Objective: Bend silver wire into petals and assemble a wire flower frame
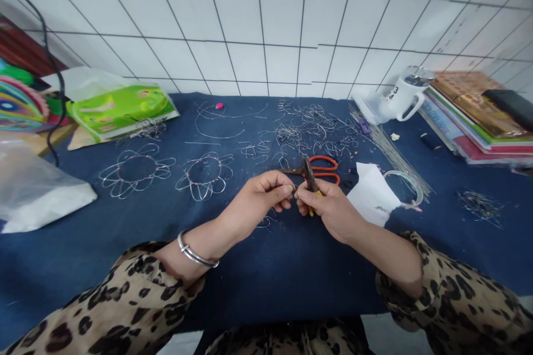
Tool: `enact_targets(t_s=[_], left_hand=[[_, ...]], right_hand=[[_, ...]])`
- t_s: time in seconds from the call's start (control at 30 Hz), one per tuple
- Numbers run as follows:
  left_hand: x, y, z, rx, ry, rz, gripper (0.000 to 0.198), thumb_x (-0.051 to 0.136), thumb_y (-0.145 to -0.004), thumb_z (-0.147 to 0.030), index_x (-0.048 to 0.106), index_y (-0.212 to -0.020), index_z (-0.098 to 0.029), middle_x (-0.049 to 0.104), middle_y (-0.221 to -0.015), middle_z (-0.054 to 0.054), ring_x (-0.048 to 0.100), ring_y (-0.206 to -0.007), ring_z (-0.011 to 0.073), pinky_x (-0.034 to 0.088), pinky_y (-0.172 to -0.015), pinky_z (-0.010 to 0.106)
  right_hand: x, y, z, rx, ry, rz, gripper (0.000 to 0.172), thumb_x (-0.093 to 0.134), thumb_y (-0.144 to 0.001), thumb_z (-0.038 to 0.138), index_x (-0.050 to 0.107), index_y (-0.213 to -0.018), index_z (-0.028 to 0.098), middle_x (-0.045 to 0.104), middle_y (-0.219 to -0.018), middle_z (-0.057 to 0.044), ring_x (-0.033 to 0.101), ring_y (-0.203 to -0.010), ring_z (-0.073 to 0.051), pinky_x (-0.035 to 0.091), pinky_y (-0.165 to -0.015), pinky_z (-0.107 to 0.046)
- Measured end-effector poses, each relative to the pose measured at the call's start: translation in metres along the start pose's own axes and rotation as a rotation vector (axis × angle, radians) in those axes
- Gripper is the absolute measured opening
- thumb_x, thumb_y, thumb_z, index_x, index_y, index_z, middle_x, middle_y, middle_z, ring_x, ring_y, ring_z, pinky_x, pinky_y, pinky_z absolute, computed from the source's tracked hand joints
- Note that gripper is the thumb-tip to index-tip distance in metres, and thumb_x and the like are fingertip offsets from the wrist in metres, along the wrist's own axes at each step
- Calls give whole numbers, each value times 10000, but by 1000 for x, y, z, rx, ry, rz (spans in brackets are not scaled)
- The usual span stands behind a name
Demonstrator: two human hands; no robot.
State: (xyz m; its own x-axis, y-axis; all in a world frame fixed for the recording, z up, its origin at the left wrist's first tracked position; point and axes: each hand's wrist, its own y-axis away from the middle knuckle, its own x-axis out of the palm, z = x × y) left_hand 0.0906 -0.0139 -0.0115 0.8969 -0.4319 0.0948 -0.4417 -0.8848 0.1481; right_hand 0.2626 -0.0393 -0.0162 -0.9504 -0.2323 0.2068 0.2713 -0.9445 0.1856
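My left hand [259, 197] is closed in a pinch over the blue cloth [125, 233], its fingertips meeting those of my right hand; what it pinches is too small to make out. My right hand [328, 208] grips a pair of dark pliers [308, 173] with yellow-tipped handles, jaws pointing up and away. Just behind the hands lie orange-handled scissors [325, 169]. A small bent wire piece [266, 222] lies under my left hand.
Two wire flower shapes [135, 169] [205, 175] lie at the left. Several loose wire scraps [300, 127] are scattered in the middle. A white paper [372, 194], a wire coil [410, 186], a white mug [406, 97], stacked books [478, 113], green bag [119, 108] and plastic bag [37, 191] ring the table.
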Motion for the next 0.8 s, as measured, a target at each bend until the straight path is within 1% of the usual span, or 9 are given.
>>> enact_targets(t_s=[0.2,0.37,0.57,0.7,0.8], left_hand=[[1,0,-2,69,35,-37,44,574,-831,-206,557,-833,-165,583,-724,-8,564,-673,101,425,-582,205],[1,0,1,146,93,-27,46,594,-829,-206,577,-837,-164,622,-757,9,557,-672,99,418,-591,206],[0,0,4,180,135,5,46,648,-795,-192,621,-809,-158,621,-900,24,544,-697,91,419,-596,210],[1,0,4,197,143,11,23,662,-780,-176,642,-780,-164,608,-900,18,529,-679,85,419,-593,216],[1,0,4,223,146,21,14,662,-774,-161,656,-763,-168,572,-845,3,503,-648,76,426,-598,221]], right_hand=[[-2,-1,-2,-2,-52,-2,171,597,-814,350,569,-802,181,552,-697,14,503,-621,-102,392,-615,-260],[-1,0,-3,4,-37,-4,187,612,-806,365,569,-816,184,556,-691,19,507,-622,-103,389,-614,-263],[0,1,0,-2,-13,14,191,620,-799,357,575,-804,172,559,-703,12,512,-630,-105,395,-616,-265],[0,1,0,-15,19,25,195,622,-795,362,585,-820,173,555,-703,13,512,-634,-109,401,-619,-269],[1,1,-2,-28,20,42,200,637,-782,362,593,-834,174,540,-699,19,501,-634,-108,405,-626,-272]])
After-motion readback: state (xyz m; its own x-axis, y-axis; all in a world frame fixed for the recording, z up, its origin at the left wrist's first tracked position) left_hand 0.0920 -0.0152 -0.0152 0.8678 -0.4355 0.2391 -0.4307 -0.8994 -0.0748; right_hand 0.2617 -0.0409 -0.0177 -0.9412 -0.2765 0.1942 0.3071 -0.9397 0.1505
